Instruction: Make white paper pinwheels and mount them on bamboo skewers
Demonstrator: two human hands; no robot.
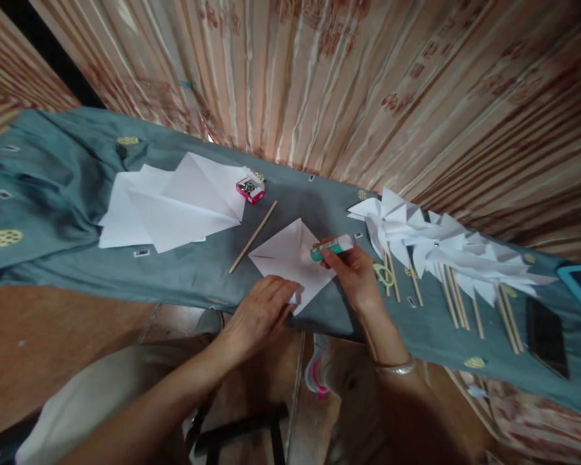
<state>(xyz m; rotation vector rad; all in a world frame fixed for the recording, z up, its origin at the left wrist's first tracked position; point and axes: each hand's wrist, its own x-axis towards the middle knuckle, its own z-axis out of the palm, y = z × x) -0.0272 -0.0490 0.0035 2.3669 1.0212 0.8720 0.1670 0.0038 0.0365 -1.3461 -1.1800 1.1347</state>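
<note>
A square white paper sheet, with slits running in from its corners, lies in front of me on the cloth. My right hand grips a green-and-white glue stick over the sheet's right side. At the sheet's lower edge rests my left hand, fingers bent together around a small pale thing that I cannot make out. A thin wooden stick lies left of the sheet. Beside my right wrist are small scissors with yellow-green handles.
More white sheets lie fanned out at left, with a small red-and-white box of metal pins by them. Several paper pinwheels on sticks are lined up at right, near a dark phone. A curtain hangs behind the table's grey-green cloth.
</note>
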